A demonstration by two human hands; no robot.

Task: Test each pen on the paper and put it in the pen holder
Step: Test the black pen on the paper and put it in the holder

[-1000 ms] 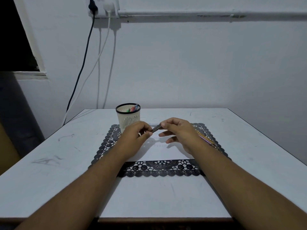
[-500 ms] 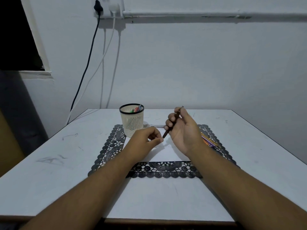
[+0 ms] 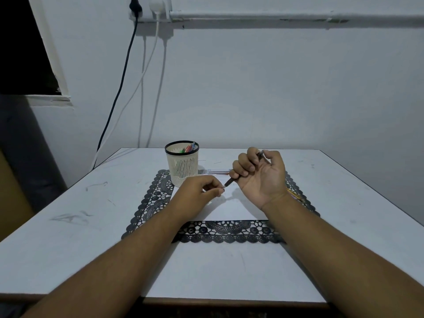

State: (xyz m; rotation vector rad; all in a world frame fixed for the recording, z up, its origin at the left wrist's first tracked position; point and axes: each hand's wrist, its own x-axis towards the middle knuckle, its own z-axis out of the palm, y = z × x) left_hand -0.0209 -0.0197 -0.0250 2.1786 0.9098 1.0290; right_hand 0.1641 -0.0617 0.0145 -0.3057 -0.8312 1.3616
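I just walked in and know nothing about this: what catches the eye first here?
Two bare hands meet mid-table over white paper: the right hand grips a dark pen, the left hand pinches at its tip. Behind the left hand, a cream pen holder holds coloured pens, on a black lace mat.

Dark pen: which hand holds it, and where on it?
Right hand grips the dark pen mid-barrel. Left hand pinches something small at its tip; cannot tell what.

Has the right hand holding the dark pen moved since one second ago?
Yes. The right hand has lifted and turned palm-up, tilting the dark pen steeply, judged against the white sheet of paper.
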